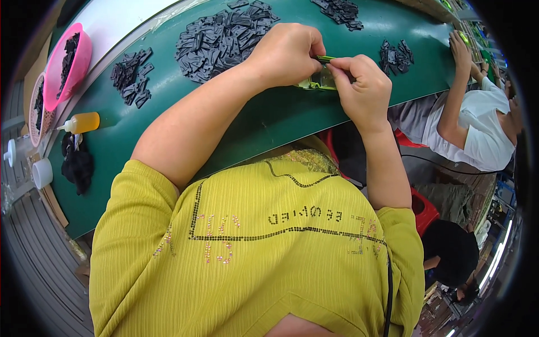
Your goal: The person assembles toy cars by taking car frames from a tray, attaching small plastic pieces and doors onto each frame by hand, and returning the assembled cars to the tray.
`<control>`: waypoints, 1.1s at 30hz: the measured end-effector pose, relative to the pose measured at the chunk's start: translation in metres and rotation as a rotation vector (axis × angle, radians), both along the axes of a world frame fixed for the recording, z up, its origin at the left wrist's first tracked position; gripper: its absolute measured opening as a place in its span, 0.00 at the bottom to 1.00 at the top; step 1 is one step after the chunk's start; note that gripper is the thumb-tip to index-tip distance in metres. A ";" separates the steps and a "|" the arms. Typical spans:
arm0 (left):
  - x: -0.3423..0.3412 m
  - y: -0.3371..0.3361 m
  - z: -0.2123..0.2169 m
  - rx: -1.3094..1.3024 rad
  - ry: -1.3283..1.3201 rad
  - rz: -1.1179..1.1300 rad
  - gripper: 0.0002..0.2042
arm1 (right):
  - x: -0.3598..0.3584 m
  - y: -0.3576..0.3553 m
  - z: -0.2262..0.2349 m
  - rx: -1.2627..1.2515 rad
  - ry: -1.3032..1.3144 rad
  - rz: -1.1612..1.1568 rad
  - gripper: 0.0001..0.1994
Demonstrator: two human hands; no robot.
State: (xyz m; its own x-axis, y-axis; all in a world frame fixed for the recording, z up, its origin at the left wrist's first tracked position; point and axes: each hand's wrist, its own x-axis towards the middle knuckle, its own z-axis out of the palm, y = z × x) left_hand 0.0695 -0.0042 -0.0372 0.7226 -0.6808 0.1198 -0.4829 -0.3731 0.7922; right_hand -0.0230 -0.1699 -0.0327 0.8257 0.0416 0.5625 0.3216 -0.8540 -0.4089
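Note:
Over the far side of the green worktable, both hands meet on a small lime-green frame (320, 85) with a see-through middle and a dark strip along its upper edge. My left hand (287, 55) is closed, its thumb and fingers pinching the upper left of the frame. From the other side, my right hand (364, 89) grips the frame's upper right between thumb and bent forefinger. Fingers partly cover the piece, so its exact kind does not show. Just left of my left hand lies a large heap of flat black plastic parts (216, 45).
Smaller black piles (132, 77) (396, 57) flank the heap, with another pile (340, 12) behind. At left stand a pink basket (84, 53), a paler basket (35, 132), a squeeze bottle of amber liquid (85, 122), a black cloth (77, 170) and a white cup (42, 173). A co-worker (477, 123) sits at right.

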 end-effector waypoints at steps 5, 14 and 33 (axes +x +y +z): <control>0.000 -0.002 0.003 0.063 -0.034 0.060 0.11 | -0.001 0.000 -0.001 -0.023 0.065 -0.085 0.06; 0.002 -0.004 0.008 0.101 -0.190 0.084 0.09 | 0.017 -0.023 0.020 -0.421 0.030 0.104 0.04; -0.021 0.002 -0.001 0.072 -0.488 -0.070 0.03 | 0.036 -0.049 0.056 -0.114 0.974 0.379 0.09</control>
